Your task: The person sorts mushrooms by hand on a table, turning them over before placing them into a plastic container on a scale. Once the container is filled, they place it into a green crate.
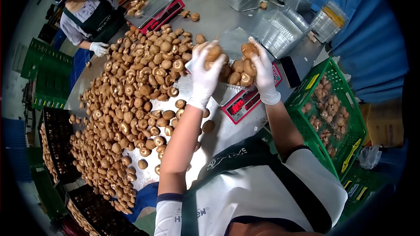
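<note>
White gloves cover both my hands. My left hand (205, 72) is closed on a brown mushroom (213, 53) above the left side of a clear plastic tray. My right hand (262, 71) grips another mushroom (250, 50) over the tray's right side. Several mushrooms (237, 66) lie in the tray between my hands. The tray rests on a red digital scale (246, 110) with lit red digits. To the left, a large heap of loose mushrooms (140, 89) spreads over the metal table.
A co-worker (94, 13) stands at the upper left by a second red scale (162, 15). Stacked clear trays (280, 30) and a phone (289, 71) lie right of my hands. A green crate (323, 155) holds packed mushrooms. Black crates (65, 148) stand at left.
</note>
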{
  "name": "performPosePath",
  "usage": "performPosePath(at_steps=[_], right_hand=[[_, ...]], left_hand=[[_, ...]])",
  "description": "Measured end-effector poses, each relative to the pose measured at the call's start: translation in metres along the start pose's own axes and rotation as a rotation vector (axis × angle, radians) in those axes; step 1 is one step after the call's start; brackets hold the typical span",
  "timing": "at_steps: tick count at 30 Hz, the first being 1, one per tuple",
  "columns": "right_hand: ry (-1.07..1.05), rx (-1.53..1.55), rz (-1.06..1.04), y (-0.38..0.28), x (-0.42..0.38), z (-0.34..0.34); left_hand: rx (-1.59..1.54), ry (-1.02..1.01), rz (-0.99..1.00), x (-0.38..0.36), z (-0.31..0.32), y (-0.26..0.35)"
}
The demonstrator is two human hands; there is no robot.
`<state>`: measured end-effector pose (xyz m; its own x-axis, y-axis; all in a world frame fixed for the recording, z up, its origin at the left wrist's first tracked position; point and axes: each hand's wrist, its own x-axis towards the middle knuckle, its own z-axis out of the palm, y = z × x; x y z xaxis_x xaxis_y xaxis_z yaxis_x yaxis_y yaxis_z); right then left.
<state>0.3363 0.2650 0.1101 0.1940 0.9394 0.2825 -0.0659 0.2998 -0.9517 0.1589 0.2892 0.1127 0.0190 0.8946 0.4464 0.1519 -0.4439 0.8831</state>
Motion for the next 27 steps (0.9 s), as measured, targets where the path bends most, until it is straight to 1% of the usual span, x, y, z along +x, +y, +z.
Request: performPosePath(at_steps=[1,3,4,5,7,9,11,13,15,18,19,21,22,23,25,27], right_hand=[[-0.042,-0.127,-0.081,0.013,0.002,-0.005],[-0.230,-0.953,-0.208,0.028,0.000,-0.020],[-0.229,-1.109,-0.245,0.040,-0.002,-0.021],[-0.184,-1.018,-0.320,0.048,-0.004,-0.026],[-0.158,-0.707,-0.365,0.040,-0.001,-0.031],[-0.040,-0.547,-0.259,0.032,-0.002,-0.033],[0.074,-0.499,-0.187,0.033,-0.003,-0.041],[0.141,-0.443,-0.057,0.027,-0.006,-0.049],[0.179,-0.329,-0.014,0.040,-0.015,-0.066],[0.210,-0.328,0.069,0.048,-0.031,-0.084],[0.218,-0.281,0.083,0.054,-0.035,-0.089],[0.246,-0.184,0.142,0.062,-0.044,-0.097],[0.205,-0.261,0.107,0.062,-0.047,-0.102],[0.213,-0.292,0.117,0.062,-0.048,-0.105],[0.207,-0.323,0.146,0.055,-0.048,-0.107],[0.216,-0.326,0.122,0.051,-0.047,-0.111]], left_hand=[[0.275,-0.118,0.018,0.002,0.007,-0.006],[0.843,-0.397,0.143,-0.003,0.019,-0.034],[0.841,-0.493,0.104,-0.006,0.023,-0.032],[0.798,-0.503,0.092,-0.009,0.023,-0.029],[0.722,-0.477,0.077,-0.010,0.021,-0.020],[0.675,-0.424,0.100,-0.015,0.013,-0.018],[0.582,-0.315,0.122,-0.026,0.000,-0.023],[0.445,-0.180,0.063,-0.045,-0.016,-0.032],[0.360,-0.042,-0.026,-0.073,-0.033,-0.037],[0.304,0.105,-0.234,-0.120,-0.055,-0.045],[0.285,0.156,-0.286,-0.135,-0.061,-0.052],[0.193,0.245,-0.328,-0.165,-0.074,-0.068],[0.216,0.269,-0.348,-0.173,-0.078,-0.062],[0.131,0.324,-0.409,-0.178,-0.080,-0.056],[0.230,0.314,-0.378,-0.185,-0.088,-0.054],[0.263,0.320,-0.351,-0.190,-0.090,-0.053]])
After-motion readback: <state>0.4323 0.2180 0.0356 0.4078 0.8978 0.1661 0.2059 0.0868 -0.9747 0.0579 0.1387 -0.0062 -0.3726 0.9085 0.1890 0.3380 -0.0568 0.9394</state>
